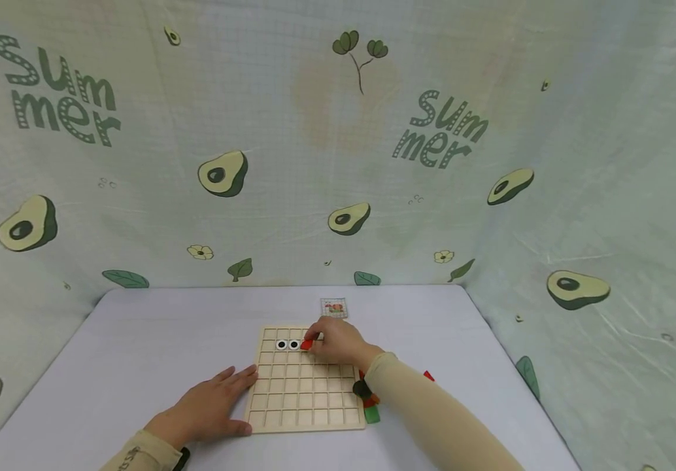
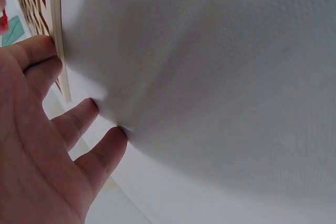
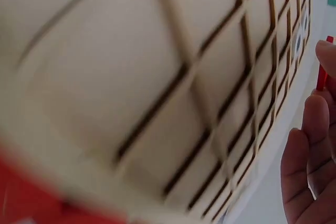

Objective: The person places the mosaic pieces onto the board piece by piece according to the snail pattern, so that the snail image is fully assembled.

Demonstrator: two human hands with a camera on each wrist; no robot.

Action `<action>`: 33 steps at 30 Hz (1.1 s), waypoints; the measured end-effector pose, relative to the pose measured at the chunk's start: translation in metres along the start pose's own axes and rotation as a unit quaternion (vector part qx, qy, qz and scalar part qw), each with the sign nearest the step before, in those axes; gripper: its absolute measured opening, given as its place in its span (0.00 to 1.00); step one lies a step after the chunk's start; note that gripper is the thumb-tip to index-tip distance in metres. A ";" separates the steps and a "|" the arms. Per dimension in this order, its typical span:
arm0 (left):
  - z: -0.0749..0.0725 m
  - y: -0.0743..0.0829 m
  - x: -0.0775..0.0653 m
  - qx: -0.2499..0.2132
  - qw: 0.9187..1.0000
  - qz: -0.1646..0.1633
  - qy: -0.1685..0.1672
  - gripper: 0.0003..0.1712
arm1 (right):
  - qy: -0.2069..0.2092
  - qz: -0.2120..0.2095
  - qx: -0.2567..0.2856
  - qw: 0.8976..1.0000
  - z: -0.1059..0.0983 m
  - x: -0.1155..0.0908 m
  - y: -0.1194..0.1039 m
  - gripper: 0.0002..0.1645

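A square wooden grid board point(image 1: 291, 386) with raised dividers lies on the white table. Two white tiles with black dots, the left one point(image 1: 282, 345) and the right one point(image 1: 294, 345), sit side by side in its second row from the top. Just right of them, my right hand point(image 1: 339, 341) pinches a small red tile point(image 1: 306, 345) over the board. In the right wrist view the red tile point(image 3: 322, 77) shows edge-on between thumb and fingers. My left hand point(image 1: 211, 407) rests with spread fingers along the board's left edge, fingertips right at its side.
Behind the board lies a small picture card point(image 1: 335, 308). Several loose pieces, among them a green tile point(image 1: 371, 414) and a black piece point(image 1: 362, 389), lie at the board's right edge, partly hidden by my right arm. Another red piece point(image 1: 429, 375) lies beyond that forearm.
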State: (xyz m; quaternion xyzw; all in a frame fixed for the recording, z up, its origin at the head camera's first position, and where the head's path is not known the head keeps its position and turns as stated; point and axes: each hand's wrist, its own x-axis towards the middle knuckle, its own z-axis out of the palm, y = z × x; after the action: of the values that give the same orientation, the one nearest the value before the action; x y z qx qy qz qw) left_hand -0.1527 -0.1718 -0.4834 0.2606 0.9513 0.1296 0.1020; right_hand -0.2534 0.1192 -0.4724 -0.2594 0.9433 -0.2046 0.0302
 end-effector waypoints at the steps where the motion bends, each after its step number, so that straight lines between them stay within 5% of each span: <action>1: 0.000 0.000 0.000 -0.002 1.000 -0.001 -0.002 0.56 | -0.001 -0.001 -0.002 1.000 0.004 0.003 -0.006 0.12; 9: 0.001 -0.003 0.001 0.003 1.000 0.018 -0.005 0.56 | -0.001 -0.004 -0.013 1.000 0.028 0.013 -0.034 0.13; 33: 0.000 -0.005 -0.002 0.000 0.999 0.040 0.006 0.55 | -0.010 -0.034 -0.010 0.999 0.035 0.020 -0.038 0.14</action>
State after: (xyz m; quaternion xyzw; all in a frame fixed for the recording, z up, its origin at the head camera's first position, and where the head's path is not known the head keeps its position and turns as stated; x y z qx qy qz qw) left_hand -0.1535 -0.1768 -0.4842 0.2982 0.9405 0.1350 0.0910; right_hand -0.2463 0.0666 -0.4881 -0.2938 0.9355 -0.1939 0.0303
